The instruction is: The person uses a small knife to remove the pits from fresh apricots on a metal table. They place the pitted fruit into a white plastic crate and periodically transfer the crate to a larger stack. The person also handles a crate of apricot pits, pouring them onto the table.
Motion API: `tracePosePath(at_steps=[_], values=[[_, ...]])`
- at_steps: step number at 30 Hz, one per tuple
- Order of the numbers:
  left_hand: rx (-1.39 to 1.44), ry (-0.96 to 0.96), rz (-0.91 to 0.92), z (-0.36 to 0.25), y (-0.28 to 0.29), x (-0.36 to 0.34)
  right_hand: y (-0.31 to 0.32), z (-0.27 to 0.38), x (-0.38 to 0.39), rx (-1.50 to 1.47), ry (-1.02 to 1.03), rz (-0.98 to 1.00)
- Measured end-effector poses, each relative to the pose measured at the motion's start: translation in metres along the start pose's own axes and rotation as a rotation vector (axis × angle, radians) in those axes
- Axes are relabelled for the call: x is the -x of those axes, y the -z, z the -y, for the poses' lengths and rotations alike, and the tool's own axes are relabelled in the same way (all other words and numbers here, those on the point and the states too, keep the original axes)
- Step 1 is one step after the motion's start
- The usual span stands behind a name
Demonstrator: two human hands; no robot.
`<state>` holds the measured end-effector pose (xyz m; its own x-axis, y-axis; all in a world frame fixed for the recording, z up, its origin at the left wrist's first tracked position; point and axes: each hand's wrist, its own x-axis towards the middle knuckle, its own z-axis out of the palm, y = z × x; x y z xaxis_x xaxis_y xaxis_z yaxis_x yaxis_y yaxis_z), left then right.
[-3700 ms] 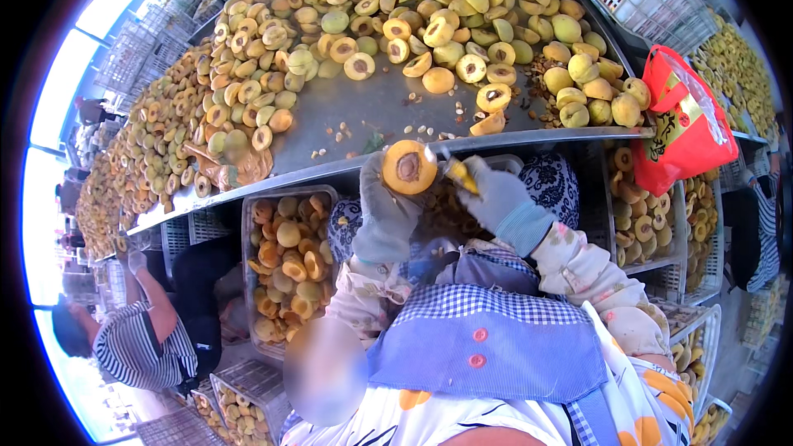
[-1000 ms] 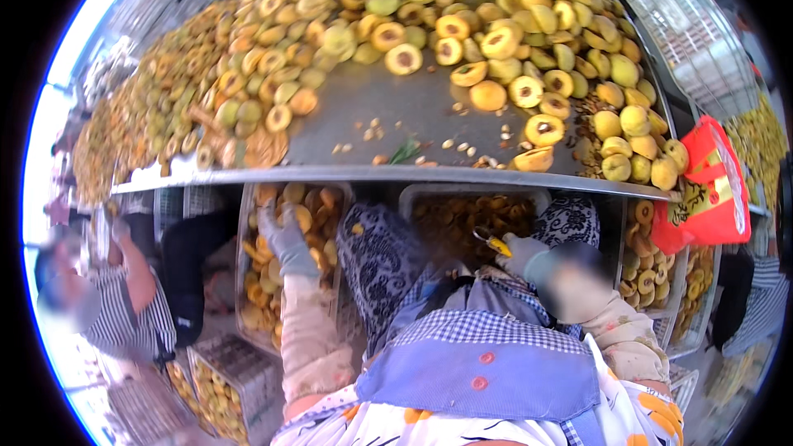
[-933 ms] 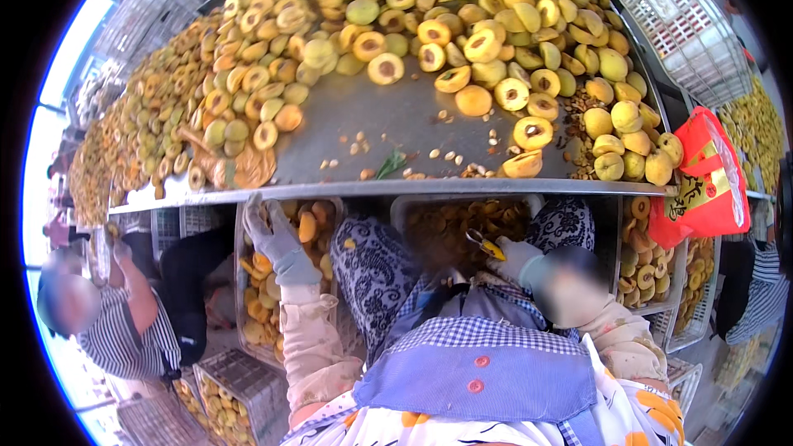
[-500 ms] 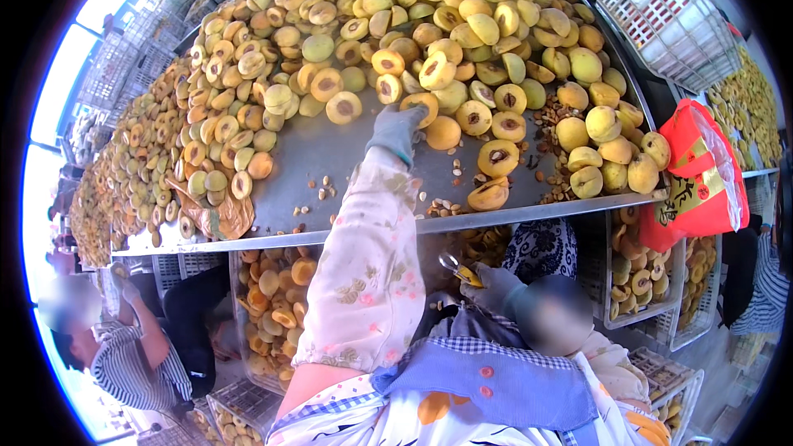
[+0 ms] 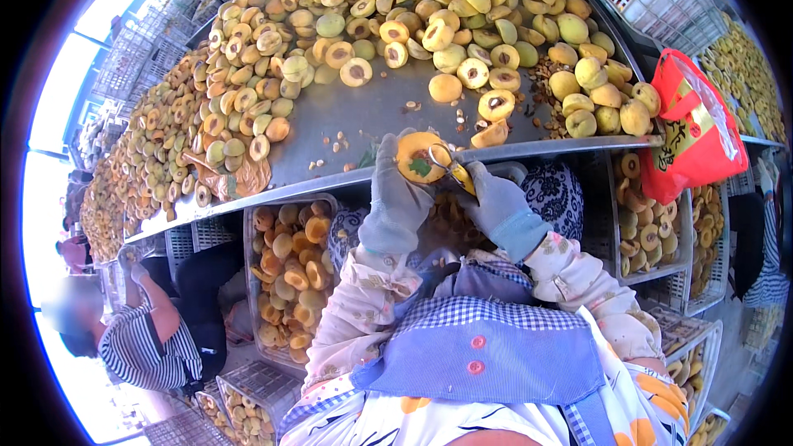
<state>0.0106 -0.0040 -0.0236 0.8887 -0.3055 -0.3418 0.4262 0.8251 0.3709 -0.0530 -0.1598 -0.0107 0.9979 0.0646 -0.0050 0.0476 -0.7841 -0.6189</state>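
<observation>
Gripping the fruit half [image 5: 408,147] in my left hand [image 5: 395,205], I am clasping the yellow-handled tool [image 5: 461,176] in my right hand [image 5: 500,205], its axis slanting up-left, looped end overlapping the fruit's right rim.

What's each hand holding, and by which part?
Left hand: a halved fruit, by its outer side. Right hand: a looped tool, by its yellow handle.

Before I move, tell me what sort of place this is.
Probably a fruit-processing shed: halved fruit lies heaped on a metal table, with crates around it, several holding more fruit.
</observation>
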Motion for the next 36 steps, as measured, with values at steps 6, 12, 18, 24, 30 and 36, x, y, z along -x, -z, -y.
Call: tracePosePath(at_steps=[6, 12, 18, 24, 30, 36], values=[[-0.043, -0.122, -0.154, 0.015, -0.026, 0.033, -0.002, 0.007, 0.015, 0.007, -0.132, 0.169], [-0.059, -0.19, -0.136, 0.032, -0.018, 0.044, 0.003, 0.017, 0.023, -0.176, -0.153, 0.336], [-0.338, -0.436, -0.125, 0.04, -0.01, 0.047, -0.011, 0.005, 0.022, -0.554, -0.121, 0.562], [-0.847, -0.307, 0.156, 0.012, -0.004, 0.053, 0.036, 0.012, 0.016, -1.123, -0.408, 1.245], [-0.789, -0.383, 0.157, 0.022, 0.005, 0.057, 0.012, -0.012, 0.015, -1.587, -0.596, 1.602], [-1.454, -0.54, 0.476, -0.01, 0.012, 0.055, 0.012, -0.005, -0.003, -1.388, -0.754, 1.664]])
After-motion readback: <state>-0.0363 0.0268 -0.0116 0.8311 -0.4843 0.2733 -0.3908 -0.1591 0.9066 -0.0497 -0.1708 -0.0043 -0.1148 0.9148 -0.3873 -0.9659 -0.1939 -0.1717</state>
